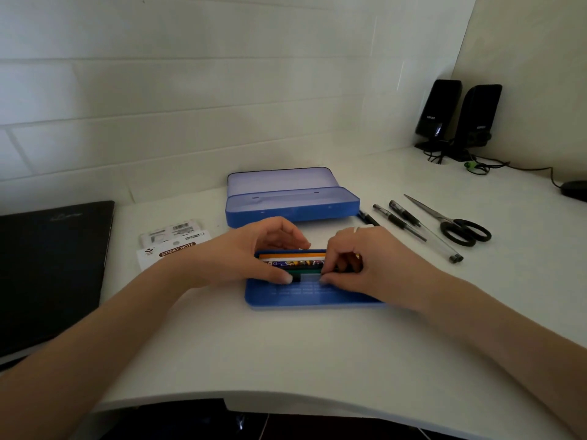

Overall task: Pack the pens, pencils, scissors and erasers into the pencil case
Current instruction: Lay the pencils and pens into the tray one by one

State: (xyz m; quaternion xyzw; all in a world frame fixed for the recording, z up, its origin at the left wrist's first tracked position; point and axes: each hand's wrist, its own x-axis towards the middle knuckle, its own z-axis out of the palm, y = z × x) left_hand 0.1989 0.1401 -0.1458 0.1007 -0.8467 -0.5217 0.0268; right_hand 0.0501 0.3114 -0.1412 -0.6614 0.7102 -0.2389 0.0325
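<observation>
A blue inner tray (305, 296) of the pencil case lies on the white desk in front of me, with several pencils (295, 260) lined along its far side. My left hand (254, 252) and my right hand (359, 258) both pinch a dark green pen (305, 276) lying across the tray. Behind it the blue pencil case (292, 201) stands open with its lid up. To the right lie black pens (400, 222), a clear pen (441, 246) and black-handled scissors (457, 227).
A closed black laptop (50, 268) lies at the left, with sticky-note packs (173, 242) beside it. Two black speakers (457, 115) with cables stand in the far right corner, and a mouse (575, 190) sits at the right edge. A tiled wall backs the desk.
</observation>
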